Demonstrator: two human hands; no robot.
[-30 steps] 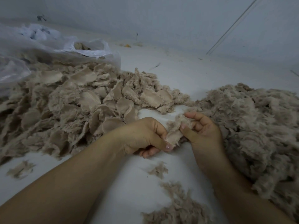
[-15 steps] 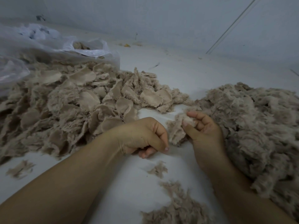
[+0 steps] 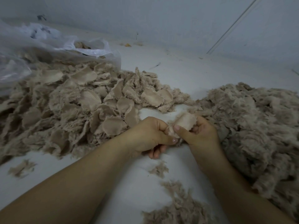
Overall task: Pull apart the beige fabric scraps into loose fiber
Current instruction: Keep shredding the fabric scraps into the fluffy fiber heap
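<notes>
A small beige fabric scrap (image 3: pixel 183 123) sits between my two hands near the middle of the white surface. My left hand (image 3: pixel 148 135) pinches its left edge between thumb and curled fingers. My right hand (image 3: pixel 200 133) grips the right side, thumb pressed across the front of the scrap. A large heap of unpulled beige scraps (image 3: pixel 68 107) lies to the left. A fluffy pile of loose fiber (image 3: pixel 252 126) spreads on the right, just beyond my right hand.
A clear plastic bag (image 3: pixel 48 46) with more scraps lies at the far left behind the heap. Small tufts of fiber (image 3: pixel 159 169) and a larger clump (image 3: pixel 178 207) lie on the white surface between my forearms. A pale wall rises behind.
Half a second ago my hands were apart, the right holding the scrap alone. Now my left hand has closed in and pinches the same scrap again.
</notes>
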